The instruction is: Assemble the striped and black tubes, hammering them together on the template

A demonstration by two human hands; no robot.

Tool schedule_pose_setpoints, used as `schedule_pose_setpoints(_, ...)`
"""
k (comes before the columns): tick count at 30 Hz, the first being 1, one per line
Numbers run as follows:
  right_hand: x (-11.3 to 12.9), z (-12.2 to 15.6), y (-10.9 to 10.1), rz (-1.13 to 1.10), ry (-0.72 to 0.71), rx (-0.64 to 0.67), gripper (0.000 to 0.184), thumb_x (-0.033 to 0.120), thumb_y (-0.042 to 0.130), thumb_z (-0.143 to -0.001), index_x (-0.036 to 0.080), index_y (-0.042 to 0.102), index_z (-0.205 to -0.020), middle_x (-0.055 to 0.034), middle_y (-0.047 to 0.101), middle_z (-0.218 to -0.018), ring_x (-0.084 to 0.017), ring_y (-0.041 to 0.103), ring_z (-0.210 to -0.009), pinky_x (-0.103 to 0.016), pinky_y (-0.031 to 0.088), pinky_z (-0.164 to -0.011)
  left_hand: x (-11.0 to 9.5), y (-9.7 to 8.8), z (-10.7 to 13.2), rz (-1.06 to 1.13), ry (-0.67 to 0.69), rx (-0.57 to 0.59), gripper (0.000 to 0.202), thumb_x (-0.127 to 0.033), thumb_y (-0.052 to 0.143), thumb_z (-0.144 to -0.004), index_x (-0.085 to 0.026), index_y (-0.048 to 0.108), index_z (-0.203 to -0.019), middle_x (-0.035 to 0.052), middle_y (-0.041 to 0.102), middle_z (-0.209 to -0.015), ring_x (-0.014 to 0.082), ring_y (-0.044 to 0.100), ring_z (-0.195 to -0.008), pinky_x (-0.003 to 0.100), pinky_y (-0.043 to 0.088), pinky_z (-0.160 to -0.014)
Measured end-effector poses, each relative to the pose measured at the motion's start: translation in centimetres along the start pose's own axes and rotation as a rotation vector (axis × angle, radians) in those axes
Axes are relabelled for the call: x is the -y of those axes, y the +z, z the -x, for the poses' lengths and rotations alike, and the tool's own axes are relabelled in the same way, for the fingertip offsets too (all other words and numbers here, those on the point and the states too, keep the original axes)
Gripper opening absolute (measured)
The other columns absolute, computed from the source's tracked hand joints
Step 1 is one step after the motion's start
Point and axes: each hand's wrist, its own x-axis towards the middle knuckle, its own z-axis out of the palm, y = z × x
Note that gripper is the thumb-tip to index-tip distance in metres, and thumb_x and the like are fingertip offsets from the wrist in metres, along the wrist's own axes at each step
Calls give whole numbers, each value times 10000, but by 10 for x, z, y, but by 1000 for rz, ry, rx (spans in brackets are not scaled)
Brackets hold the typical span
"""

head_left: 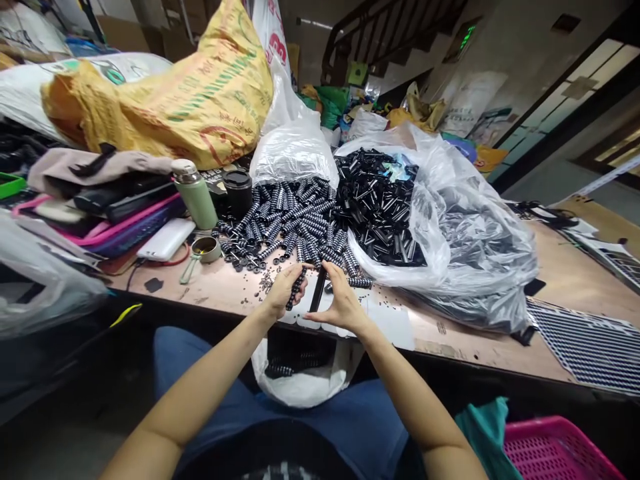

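My left hand [283, 288] is closed around a black ribbed cylinder [294, 295] with light stripes. My right hand [346, 304] grips a smooth black tube [317, 291] lengthwise, fingers at its far end and thumb near its lower end. The left fingertips come close to the tube's top; whether they touch it I cannot tell. Beyond both hands lies a heap of striped ribbed cylinders [305, 217]. To its right, loose black tubes [377, 213] spill from a clear plastic bag [450, 227]. Tiny dark bits [267, 283] are scattered left of my left hand.
A white sack [305, 393] with ribbed cylinders inside hangs open below the table edge. On the left stand a green thermos [196, 197], a dark cup [237, 192], a small metal cup [206, 250] and a white power bank [166, 240]. A pink basket [555, 443] sits lower right.
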Motion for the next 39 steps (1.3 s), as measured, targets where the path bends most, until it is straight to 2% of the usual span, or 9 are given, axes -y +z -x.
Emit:
schedule_pose_setpoints(3, 7, 2, 2, -78, -70, -31, 1186, 562, 788, -606, 173, 109, -1498, -187, 321, -1461, -313, 292, -1392, -501, 303, -1140, -1, 4, 3, 28, -23, -28, 532, -525, 593, -801, -186, 550, -1209, -88, 457, -489, 50, 355, -303, 135, 221, -291)
schedule_pose_setpoints(9, 15, 1, 14, -97, -144, -32, 1167, 558, 780, -623, 177, 108, -1497, -175, 330, -1471, -295, 279, -1405, -491, 252, -1172, -3, 19, 11, 90, -31, -158, 387, -454, 619, -771, -121, 627, -968, -16, 571, -549, 135, 568, -414, 240, 471, -401)
schedule_pose_setpoints(14, 15, 3, 17, -94, -112, -9, 1131, 481, 784, -650, 175, 95, -1494, -168, 292, -1503, -285, 231, -1433, -481, 236, -1184, -1, 22, 15, -3, -1, -181, 424, -473, 626, -771, -121, 622, -1007, -28, 569, -562, 128, 558, -381, 240, 469, -369)
schedule_pose_setpoints(19, 16, 9, 18, -148, -58, -13, 1077, 370, 782, -657, 170, 113, -1477, -172, 291, -1499, -266, 286, -1412, -443, 268, -1175, 6, 25, 17, -129, 34, -213, 494, -548, 644, -741, -131, 627, -1004, -36, 553, -557, 111, 549, -378, 211, 450, -363)
schedule_pose_setpoints(24, 15, 16, 25, -146, 24, -30, 1037, 243, 779, -599, 182, 181, -1443, -164, 377, -1422, -287, 378, -1348, -458, 343, -1127, 14, 30, 15, -157, -22, -205, 528, -645, 589, -738, -128, 607, -843, -32, 513, -511, 101, 515, -366, 199, 412, -361)
schedule_pose_setpoints(28, 6, 22, 40, -111, 65, -87, 1025, 205, 752, -578, 181, 185, -1431, -167, 393, -1393, -298, 403, -1318, -474, 368, -1102, 26, 24, 4, -233, -72, -160, 538, -628, 484, -815, -118, 620, -922, -26, 492, -514, 125, 523, -396, 229, 428, -392)
schedule_pose_setpoints(31, -3, 29, 56, -34, 112, -123, 1009, 197, 732, -559, 153, 208, -1420, -181, 410, -1376, -322, 421, -1292, -496, 388, -1079, 39, 17, 3, -438, 5, -141, 480, -503, 386, -902, -129, 623, -1089, 42, 591, -701, 164, 603, -576, 302, 518, -549)
schedule_pose_setpoints(35, -21, 42, 77, 119, 159, -200, 800, 200, 619, -689, 108, 258, -1396, -219, 464, -1315, -339, 475, -1231, -538, 417, -1022, 65, 11, 11, -1037, 354, -84, 478, -262, 533, -843, -169, 535, -1311, 136, 571, -1119, 238, 556, -1034, 395, 460, -945)
schedule_pose_setpoints(39, -44, 65, 71, 296, 195, -126, 706, 285, 597, -764, 112, 302, -1381, -228, 461, -1334, -354, 458, -1244, -514, 433, -989, 82, -1, 4, -1407, 400, 78, 427, -109, 434, -863, -95, 540, -1277, 165, 592, -1033, 256, 558, -980, 405, 470, -891)
